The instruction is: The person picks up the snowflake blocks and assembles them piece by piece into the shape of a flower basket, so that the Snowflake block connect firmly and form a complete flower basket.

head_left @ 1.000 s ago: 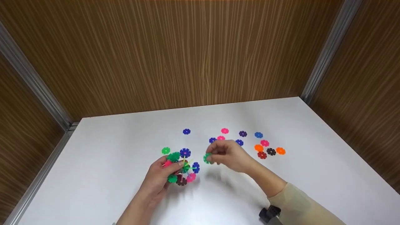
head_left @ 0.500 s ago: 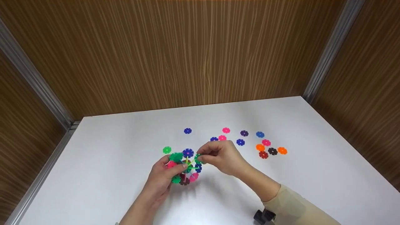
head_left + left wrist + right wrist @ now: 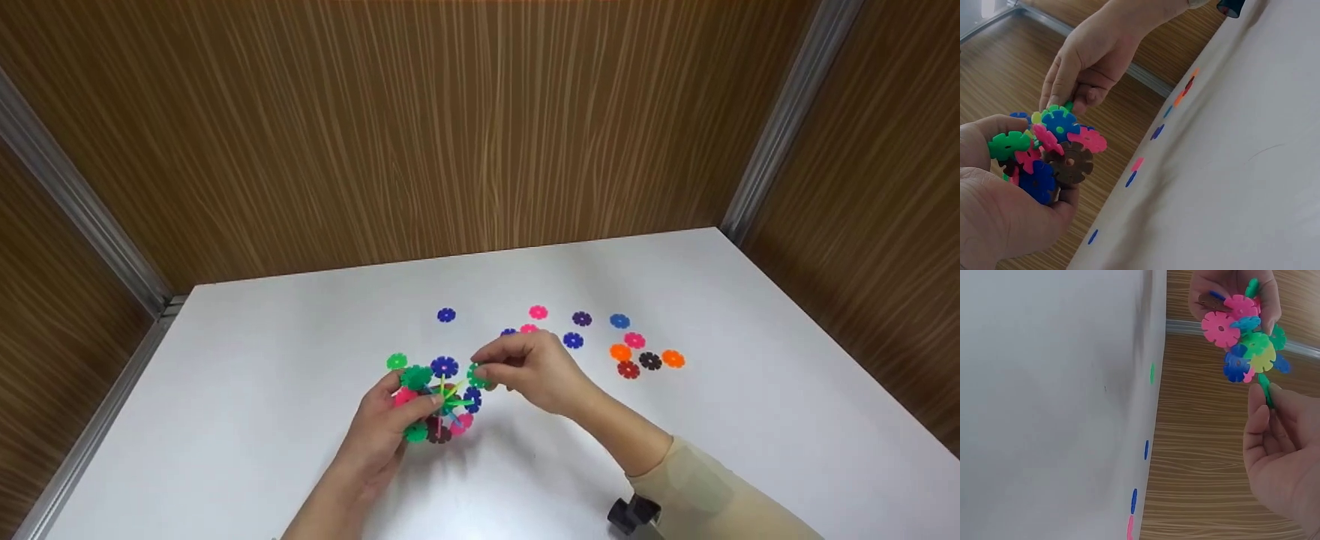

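My left hand (image 3: 379,424) grips a cluster of interlocked snowflake discs (image 3: 1072,163), notched plastic pieces in green, blue, pink, brown and yellow. Its thumb lies over the near side of the cluster, and part of the build is hidden behind the fingers. Between thumb and fingertips my right hand (image 3: 536,375) pinches a green snowflake disc (image 3: 1264,389). That disc is right at the edge of the cluster, close to a yellow disc (image 3: 1264,360) in the right wrist view. Both hands are raised over the white table.
Loose discs lie on the white table (image 3: 247,405): a blue one (image 3: 446,315) toward the back, a light green one (image 3: 397,361) beyond the left hand, and several on the right, including an orange one (image 3: 673,358) and a black one (image 3: 650,361). Wood-grain panels (image 3: 450,135) enclose the table.
My right hand has moved left, bringing the pinched green disc from apart to the edge of the cluster. The left hand stays nearly in place, still gripping the cluster.
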Demonstrator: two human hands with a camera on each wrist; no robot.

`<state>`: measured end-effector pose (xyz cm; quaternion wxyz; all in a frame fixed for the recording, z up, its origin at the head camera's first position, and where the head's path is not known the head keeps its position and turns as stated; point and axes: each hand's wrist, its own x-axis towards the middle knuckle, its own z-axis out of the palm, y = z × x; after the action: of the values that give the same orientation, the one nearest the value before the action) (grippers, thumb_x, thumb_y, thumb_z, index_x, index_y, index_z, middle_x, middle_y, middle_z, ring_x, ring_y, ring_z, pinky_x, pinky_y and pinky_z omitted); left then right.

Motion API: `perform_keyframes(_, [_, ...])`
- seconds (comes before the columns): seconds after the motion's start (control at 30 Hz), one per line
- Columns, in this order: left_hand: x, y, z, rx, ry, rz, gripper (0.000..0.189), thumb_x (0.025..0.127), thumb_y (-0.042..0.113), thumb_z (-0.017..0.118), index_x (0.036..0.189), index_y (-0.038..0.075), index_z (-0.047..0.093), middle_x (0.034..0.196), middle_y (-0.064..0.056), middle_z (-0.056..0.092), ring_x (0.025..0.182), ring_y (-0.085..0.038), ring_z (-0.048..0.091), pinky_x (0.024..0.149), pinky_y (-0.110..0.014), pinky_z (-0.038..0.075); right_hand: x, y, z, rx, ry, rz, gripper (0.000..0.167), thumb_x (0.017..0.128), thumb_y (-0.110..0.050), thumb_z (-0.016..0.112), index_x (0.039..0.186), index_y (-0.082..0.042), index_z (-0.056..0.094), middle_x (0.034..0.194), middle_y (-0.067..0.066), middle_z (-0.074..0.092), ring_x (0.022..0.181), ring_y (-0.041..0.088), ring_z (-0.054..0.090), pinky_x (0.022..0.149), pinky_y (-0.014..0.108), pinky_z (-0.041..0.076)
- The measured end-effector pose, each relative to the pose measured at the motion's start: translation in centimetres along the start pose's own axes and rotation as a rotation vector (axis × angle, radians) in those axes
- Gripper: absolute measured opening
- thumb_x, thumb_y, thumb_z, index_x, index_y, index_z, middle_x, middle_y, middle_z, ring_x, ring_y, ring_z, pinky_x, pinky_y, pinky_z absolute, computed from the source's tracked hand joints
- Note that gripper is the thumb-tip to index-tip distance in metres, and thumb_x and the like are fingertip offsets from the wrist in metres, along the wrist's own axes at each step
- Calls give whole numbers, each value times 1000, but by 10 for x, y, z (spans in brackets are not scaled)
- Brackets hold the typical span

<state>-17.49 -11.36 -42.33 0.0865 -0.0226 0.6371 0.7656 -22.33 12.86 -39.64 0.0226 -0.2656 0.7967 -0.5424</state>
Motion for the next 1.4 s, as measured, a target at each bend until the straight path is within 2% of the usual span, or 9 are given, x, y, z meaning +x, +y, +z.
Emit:
perform_keyframes(0.1, [-1,1,0,-22,-20,-4,57,95,14,80,143,0,53,132,-14,69,113,-25,71,100,-33,57,0,2,0,25,-26,1,15,97,-15,80,111,-11,83,96,1,79,87,22,76,83,41,64])
perform_keyframes(0.23, [-2,1,0,-42,-38,-11,58,95,14,81,143,-1,53,130,-14,70,112,-26,72,98,-35,58,1,2,-1,81,-44,24,17,97,-15,80,112,-9,81,97,4,79,88,24,75,85,32,63])
perform_keyframes(0.37, [-3,1,0,-39,-41,-15,62,93,15,83,145,-1,52,134,-16,68,113,-26,72,99,-34,58,1,1,-4,141,-83,69,17,98,-17,79,113,-9,81,99,7,78,90,27,73,88,35,62])
perform_keyframes(0.43, [-3,1,0,-35,-40,-18,63,93,16,84,145,0,53,136,-17,68,115,-26,71,100,-34,57,1,1,-7,150,-102,92,18,99,-18,77,115,-9,82,102,8,78,91,27,72,91,39,61])
perform_keyframes(0.6, [-3,0,1,-31,-52,-28,61,90,16,87,140,1,55,135,-16,69,116,-27,72,102,-35,56,1,0,-10,159,-130,125,19,101,-17,75,117,-9,81,108,7,78,102,25,74,97,40,59])
perform_keyframes(0.93, [-3,-2,3,-20,-65,-12,60,86,11,89,135,3,56,133,-15,70,117,-30,71,102,-38,57,-1,-3,-3,202,-103,155,13,100,-16,76,110,-7,78,104,9,74,104,26,72,97,35,59])
perform_keyframes(1.2, [-4,-2,3,-26,-54,28,59,87,11,89,134,3,55,132,-15,69,117,-31,71,95,-38,60,0,-4,2,187,-57,163,11,98,-15,78,106,-8,79,101,8,75,99,26,72,99,51,58])
perform_keyframes(1.4, [-4,-1,3,-36,-66,43,56,88,10,88,133,3,55,131,-14,69,117,-31,71,95,-38,60,1,-4,3,197,-53,161,10,98,-15,79,105,-8,79,101,8,75,99,26,73,97,44,60])
